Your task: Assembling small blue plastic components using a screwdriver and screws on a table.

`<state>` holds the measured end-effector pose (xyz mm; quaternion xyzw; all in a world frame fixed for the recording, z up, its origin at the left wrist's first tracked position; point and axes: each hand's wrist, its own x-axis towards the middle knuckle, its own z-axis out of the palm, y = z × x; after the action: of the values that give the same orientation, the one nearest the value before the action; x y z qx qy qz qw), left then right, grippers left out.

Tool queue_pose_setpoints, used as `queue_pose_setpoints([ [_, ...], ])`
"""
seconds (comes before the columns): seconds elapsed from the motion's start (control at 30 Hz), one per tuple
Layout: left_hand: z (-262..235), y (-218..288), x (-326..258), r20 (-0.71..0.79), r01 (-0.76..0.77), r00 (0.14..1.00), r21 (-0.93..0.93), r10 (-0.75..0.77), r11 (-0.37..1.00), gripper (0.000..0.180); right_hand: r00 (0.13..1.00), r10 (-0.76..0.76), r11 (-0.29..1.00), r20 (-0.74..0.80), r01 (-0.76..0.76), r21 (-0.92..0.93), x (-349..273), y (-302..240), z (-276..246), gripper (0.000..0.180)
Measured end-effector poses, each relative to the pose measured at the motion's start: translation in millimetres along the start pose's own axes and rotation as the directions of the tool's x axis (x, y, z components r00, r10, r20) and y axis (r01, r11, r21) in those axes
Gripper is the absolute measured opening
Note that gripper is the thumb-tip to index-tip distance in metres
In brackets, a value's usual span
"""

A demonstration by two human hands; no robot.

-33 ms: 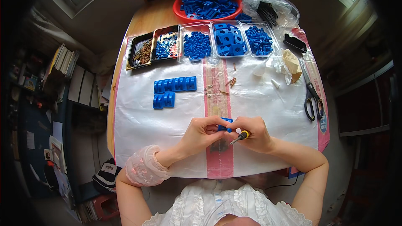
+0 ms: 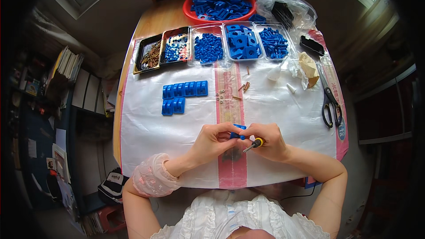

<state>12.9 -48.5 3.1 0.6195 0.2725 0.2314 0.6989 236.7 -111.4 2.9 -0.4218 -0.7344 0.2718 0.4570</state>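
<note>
- Head view, looking down: a person's left hand (image 2: pixel 215 142) and right hand (image 2: pixel 268 141) meet over a white plastic sheet (image 2: pixel 146 128) on a wooden table (image 2: pixel 152 20).
- Left fingers are pinched closed around a small blue plastic part (image 2: pixel 239 131), held between the two hands.
- Right fingers are wrapped around a small screwdriver with a yellow-and-black handle (image 2: pixel 253 144), pointing toward that part.
- Farther up the sheet, well apart, lie two rows of finished blue plastic blocks (image 2: pixel 183 94).
- Clear trays of blue parts (image 2: pixel 241 42) line the sheet's far edge.
- Black-handled scissors (image 2: pixel 330 102) lie to the right.

Blue plastic part (image 2: pixel 239 131), yellow-tipped screwdriver (image 2: pixel 253 144), red bowl (image 2: pixel 190 12), black scissors (image 2: pixel 330 103)
</note>
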Motion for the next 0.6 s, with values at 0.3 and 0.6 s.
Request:
queue_pose_setpoints([
  [0.3, 3.0, 2.1, -2.5, -0.016, -0.039, 0.999, -0.010, 0.039, 0.999, 0.021, 1.000, -0.009, 1.000, 0.001, 0.009, -0.024, 2.9, -5.5, 0.3, 0.021],
  [0.6, 2.9, 5.5, -1.1, -0.013, 0.019, 1.000, -0.063, -0.020, 0.998, 0.023, 0.993, -0.111, 0.990, 0.033, 0.114, -0.086, 7.4, -6.0, -4.7, 0.019],
])
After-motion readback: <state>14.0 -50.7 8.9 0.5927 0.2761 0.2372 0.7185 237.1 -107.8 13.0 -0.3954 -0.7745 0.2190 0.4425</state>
